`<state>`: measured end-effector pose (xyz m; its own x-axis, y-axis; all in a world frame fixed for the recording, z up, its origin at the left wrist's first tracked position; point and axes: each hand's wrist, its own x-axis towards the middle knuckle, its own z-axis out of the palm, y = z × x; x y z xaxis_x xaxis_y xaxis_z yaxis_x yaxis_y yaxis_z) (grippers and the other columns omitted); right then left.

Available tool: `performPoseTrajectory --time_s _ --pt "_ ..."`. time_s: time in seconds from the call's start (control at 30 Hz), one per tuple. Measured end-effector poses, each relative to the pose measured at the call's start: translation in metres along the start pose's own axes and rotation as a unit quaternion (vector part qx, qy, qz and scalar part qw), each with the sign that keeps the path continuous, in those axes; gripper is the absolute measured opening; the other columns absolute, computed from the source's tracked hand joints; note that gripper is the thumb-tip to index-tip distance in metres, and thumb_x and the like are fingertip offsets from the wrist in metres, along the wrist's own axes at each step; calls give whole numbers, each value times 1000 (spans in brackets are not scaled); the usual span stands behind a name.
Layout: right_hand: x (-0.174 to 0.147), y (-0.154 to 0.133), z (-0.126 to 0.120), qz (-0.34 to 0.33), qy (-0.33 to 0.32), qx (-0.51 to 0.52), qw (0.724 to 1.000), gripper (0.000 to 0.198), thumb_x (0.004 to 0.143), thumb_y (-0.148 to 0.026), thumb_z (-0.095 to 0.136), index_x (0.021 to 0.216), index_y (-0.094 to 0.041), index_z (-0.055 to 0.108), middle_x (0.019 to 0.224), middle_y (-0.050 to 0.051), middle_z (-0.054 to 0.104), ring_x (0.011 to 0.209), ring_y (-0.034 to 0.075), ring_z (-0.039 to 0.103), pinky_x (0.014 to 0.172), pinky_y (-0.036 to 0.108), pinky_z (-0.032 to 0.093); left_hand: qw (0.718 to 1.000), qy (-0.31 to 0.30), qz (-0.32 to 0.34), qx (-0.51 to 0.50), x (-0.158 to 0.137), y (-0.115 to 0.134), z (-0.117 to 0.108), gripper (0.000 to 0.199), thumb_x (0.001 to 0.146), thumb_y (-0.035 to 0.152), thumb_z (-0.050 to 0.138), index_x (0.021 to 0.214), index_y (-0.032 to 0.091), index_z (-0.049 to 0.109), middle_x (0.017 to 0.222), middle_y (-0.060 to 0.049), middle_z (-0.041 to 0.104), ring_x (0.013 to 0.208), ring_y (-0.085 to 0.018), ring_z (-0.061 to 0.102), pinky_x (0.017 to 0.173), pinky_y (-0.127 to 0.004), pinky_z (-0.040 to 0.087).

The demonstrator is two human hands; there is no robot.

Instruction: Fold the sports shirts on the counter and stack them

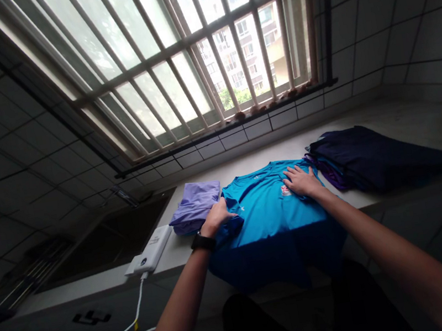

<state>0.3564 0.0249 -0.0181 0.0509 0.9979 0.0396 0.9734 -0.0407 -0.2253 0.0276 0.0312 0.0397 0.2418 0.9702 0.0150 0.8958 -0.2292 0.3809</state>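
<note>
A bright blue T-shirt (pixel 259 207) lies front up on the counter, its collar toward the window and its lower part hanging over the front edge. My left hand (pixel 215 216), with a dark band on the wrist, is closed on the shirt's left sleeve; some of its fingers are hidden. On the right shoulder side, near a small white and red print (pixel 286 190), my right hand (pixel 301 182) rests flat with its fingers spread. Folded lilac cloth (pixel 197 200) sits just left of the shirt.
A pile of dark navy and purple clothes (pixel 375 158) lies to the right on the counter (pixel 397 109). At the left are a white power strip (pixel 152 249) with its cable and a dark sink (pixel 111 244) with a tap. A barred window (pixel 185 42) is behind.
</note>
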Motion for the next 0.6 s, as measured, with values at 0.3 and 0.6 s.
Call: performPoseTrajectory --time_s 0.3,0.6 --pt "-2 -1 -1 -2 1 -5 1000 61 108 -45 24 163 -25 40 175 6 28 161 31 22 126 70 19 990 72 -10 -118 -1 -7 -35 13 71 29 74 77 18 69 86 -10 76 90 -28 74 84 -38 58" --pt "-1 -1 -1 -2 4 -8 1000 60 107 -45 26 162 -26 41 174 6 28 161 31 23 125 69 20 951 270 -134 -64 12 -37 -100 9 82 22 66 84 21 57 95 -7 72 104 -25 70 97 -35 54"
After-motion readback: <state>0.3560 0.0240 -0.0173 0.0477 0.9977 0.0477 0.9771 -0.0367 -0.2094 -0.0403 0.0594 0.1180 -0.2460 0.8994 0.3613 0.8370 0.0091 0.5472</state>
